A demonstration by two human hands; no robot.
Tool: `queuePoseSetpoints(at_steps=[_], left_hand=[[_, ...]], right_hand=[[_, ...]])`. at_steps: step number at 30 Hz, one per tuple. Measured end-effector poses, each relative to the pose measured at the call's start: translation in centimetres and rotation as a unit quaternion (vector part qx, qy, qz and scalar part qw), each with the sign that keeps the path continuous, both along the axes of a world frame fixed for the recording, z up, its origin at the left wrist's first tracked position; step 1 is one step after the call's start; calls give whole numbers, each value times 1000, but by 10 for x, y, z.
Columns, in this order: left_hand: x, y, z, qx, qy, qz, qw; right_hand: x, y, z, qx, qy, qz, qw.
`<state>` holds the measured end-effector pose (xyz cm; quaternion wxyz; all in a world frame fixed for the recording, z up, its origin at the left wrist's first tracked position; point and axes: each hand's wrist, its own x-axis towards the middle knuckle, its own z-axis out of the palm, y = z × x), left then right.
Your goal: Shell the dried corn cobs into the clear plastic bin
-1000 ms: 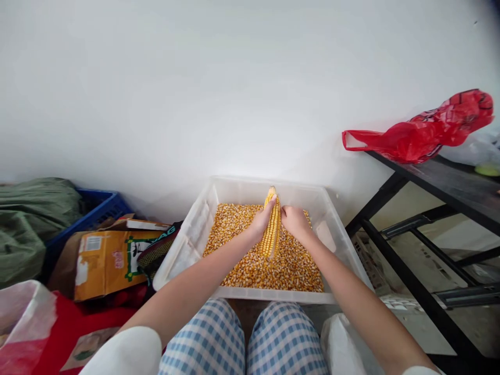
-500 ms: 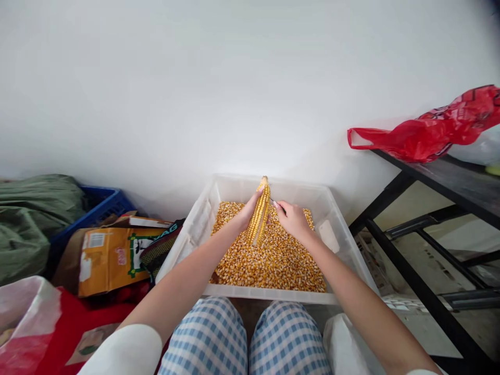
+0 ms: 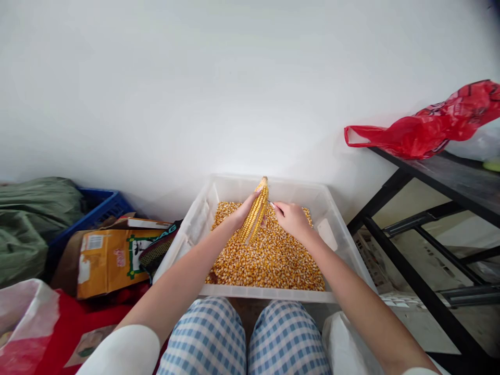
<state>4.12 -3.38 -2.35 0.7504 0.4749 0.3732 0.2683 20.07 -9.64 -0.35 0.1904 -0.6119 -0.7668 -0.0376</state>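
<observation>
My left hand [image 3: 242,209] is closed around an ear of corn [image 3: 255,211], held at a slant over the bin with its pale tip up and away from me. A bare strip without kernels runs down the side facing right. Just right of the ear, my right hand [image 3: 291,216] is closed on a slim tool [image 3: 271,202] with a thin shaft pointing at the corn; most of it is hidden in my fist, so its exact kind is unclear. Loose corn kernels [image 3: 269,265] lie thick in the translucent plastic bin [image 3: 269,295] below both hands.
At the left stand a blue crate [image 3: 103,208] with green cloth [image 3: 39,213], an orange cardboard box [image 3: 105,263] and a red and white bag [image 3: 66,333]. On the right, a red plastic bag [image 3: 422,133] lies on a black-framed stand [image 3: 406,260]. A white wall [image 3: 234,94] rises behind.
The ear of corn has tilted, its lower end swinging left with my left hand. My right hand stays close by, with the tool's shaft now showing less.
</observation>
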Motion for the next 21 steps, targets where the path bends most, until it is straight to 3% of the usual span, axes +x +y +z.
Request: queuePoseSetpoints(at_steps=[12, 21], left_hand=[[-11, -1, 8, 96, 78, -43, 991], [-18, -2, 8, 155, 140, -56, 976]], right_hand=[[3, -2, 1, -31, 19, 68, 997], [-2, -5, -2, -37, -71, 67, 995]])
